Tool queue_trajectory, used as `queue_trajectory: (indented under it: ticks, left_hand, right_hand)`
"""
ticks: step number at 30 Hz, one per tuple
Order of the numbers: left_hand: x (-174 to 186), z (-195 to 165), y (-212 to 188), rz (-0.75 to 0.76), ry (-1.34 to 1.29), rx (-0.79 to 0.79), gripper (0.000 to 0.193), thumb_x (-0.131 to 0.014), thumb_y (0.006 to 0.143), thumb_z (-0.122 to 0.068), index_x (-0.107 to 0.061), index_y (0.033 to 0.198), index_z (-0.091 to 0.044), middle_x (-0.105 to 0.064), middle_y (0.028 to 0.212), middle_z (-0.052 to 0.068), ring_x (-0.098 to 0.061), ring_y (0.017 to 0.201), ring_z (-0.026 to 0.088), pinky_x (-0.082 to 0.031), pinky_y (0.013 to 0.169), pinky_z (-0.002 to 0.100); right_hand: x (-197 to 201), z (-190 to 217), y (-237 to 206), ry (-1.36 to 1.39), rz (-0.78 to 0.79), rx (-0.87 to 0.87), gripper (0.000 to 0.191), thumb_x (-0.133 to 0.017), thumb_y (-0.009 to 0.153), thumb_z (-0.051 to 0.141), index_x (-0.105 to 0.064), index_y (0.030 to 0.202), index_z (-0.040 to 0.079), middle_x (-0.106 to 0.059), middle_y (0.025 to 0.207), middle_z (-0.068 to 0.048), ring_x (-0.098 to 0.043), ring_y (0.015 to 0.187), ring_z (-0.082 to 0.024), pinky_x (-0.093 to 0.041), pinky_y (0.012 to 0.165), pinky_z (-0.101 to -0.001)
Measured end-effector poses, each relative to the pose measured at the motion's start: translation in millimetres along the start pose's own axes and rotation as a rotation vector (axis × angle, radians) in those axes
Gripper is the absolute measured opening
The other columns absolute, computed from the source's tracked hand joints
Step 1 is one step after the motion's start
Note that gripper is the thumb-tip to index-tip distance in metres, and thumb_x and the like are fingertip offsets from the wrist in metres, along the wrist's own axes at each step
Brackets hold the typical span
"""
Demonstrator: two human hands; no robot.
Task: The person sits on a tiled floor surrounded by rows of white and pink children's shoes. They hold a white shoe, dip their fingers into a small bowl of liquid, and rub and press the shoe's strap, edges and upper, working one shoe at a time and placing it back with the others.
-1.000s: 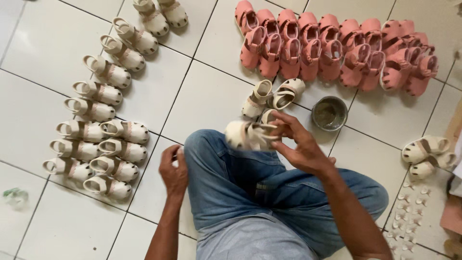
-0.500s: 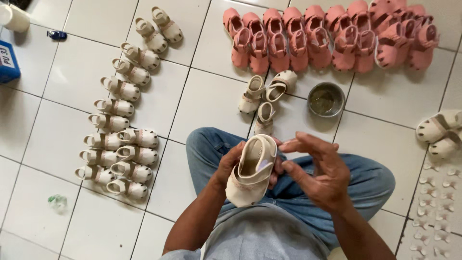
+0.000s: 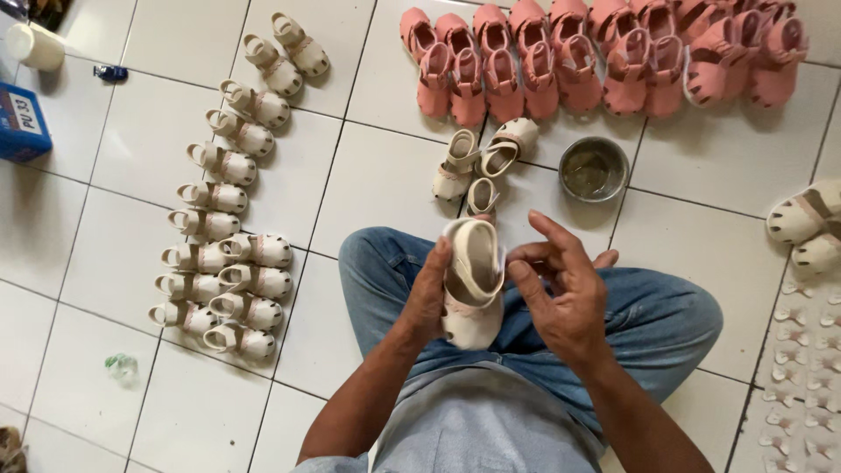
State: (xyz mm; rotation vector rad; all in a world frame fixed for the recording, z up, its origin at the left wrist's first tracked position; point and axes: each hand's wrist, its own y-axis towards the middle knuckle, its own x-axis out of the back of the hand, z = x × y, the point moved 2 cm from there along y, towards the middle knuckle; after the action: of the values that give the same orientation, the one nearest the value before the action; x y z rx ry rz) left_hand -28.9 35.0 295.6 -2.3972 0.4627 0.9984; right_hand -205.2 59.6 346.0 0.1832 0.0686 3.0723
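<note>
A small cream sandal [image 3: 473, 280] is held upright over my lap, its inside facing me. My left hand [image 3: 427, 293] grips its left side. My right hand [image 3: 561, 293] touches the sandal's right edge with thumb and fingertips, the other fingers spread. Just beyond my knees lie three more cream sandals [image 3: 477, 162] on the white tiled floor [image 3: 385, 184]. A small metal bowl [image 3: 593, 168] stands to their right.
Several cream sandals [image 3: 229, 236] lie in rows at the left. Pink sandals [image 3: 604, 52] line the top. Two more cream sandals [image 3: 806, 228] and small cream bow pieces [image 3: 802, 350] lie at the right. A blue box [image 3: 22, 123] and white cup [image 3: 37, 45] sit top left.
A second ago my right hand reached out to a sandal on the floor and my left rested on my knee. Now both hands hold the sandal upright over my lap.
</note>
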Motion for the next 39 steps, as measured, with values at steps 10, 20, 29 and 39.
queue_trajectory:
  ticks: [10,20,29,39]
  left_hand:
    - [6.3,6.4,11.3,-0.171,0.236,-0.326,0.062,-0.051,0.102,-0.06,-0.046,0.136,-0.008,-0.062,0.123,0.011,-0.064,0.107,0.018,-0.057,0.091,0.034]
    - [19.6,20.1,23.4,-0.292,0.069,-0.201,0.055,-0.054,0.101,-0.054,-0.05,0.134,-0.01,-0.065,0.105,0.013,-0.065,0.088,0.023,-0.058,0.073,0.038]
    - [29.4,14.6,11.8,-0.178,-0.242,0.067,0.052,-0.058,0.095,-0.046,-0.049,0.138,-0.018,-0.068,0.12,0.01,-0.071,0.102,0.032,-0.058,0.09,0.049]
    - [36.6,14.8,17.3,-0.065,-0.492,-0.05,0.055,-0.059,0.104,-0.056,-0.053,0.141,-0.016,-0.067,0.118,0.015,-0.069,0.108,0.03,-0.058,0.101,0.05]
  right_hand:
    - [-6.5,-2.4,2.0,-0.043,0.0,0.204,0.075,-0.077,0.091,0.011,-0.037,0.153,-0.001,-0.063,0.135,-0.019,-0.063,0.127,-0.024,-0.049,0.112,-0.0371]
    - [8.0,-50.1,-1.8,-0.49,0.061,0.225,0.066,-0.082,0.087,0.027,-0.055,0.142,0.005,-0.07,0.124,-0.01,-0.061,0.127,-0.031,0.003,0.109,-0.0649]
    - [113.0,-224.2,102.2,-1.231,0.009,-0.148,0.07,-0.053,0.093,0.071,-0.063,0.143,0.023,-0.01,0.171,-0.023,-0.01,0.152,-0.052,-0.014,0.118,-0.0671]
    - [115.8,-248.8,100.1,-1.2,0.035,-0.197,0.059,-0.055,0.097,0.067,-0.082,0.109,0.016,-0.03,0.172,-0.022,-0.019,0.156,-0.05,-0.013,0.124,-0.0646]
